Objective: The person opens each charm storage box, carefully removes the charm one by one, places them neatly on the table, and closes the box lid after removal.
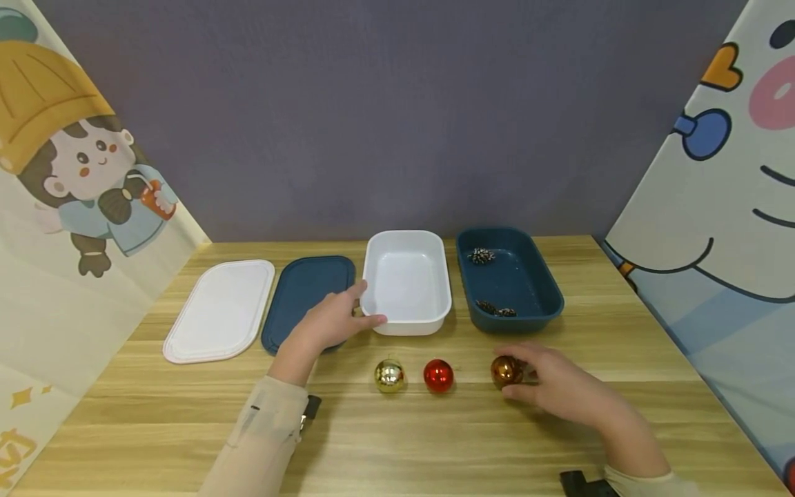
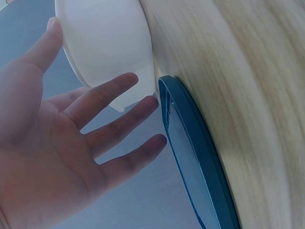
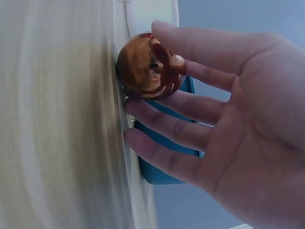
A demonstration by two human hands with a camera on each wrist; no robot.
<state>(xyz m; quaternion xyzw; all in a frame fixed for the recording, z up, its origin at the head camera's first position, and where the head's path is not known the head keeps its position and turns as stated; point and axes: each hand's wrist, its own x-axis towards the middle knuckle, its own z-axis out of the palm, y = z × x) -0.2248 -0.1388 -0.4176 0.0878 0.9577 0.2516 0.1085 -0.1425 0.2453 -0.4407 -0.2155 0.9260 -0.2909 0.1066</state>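
Observation:
In the head view my right hand has thumb and fingers around a shiny copper-coloured Christmas ball, low at the tabletop. The right wrist view shows that ball between the thumb and forefingers, the other fingers stretched out beneath. My left hand touches the left front corner of a white container, fingers spread and fairly straight. From the left wrist, its thumb lies against the container wall. A gold ball and a red ball sit on the table between my hands.
A dark blue container stands right of the white one, with a pine cone at its back and more near its front. A blue lid and a white lid lie to the left. A grey wall borders the table.

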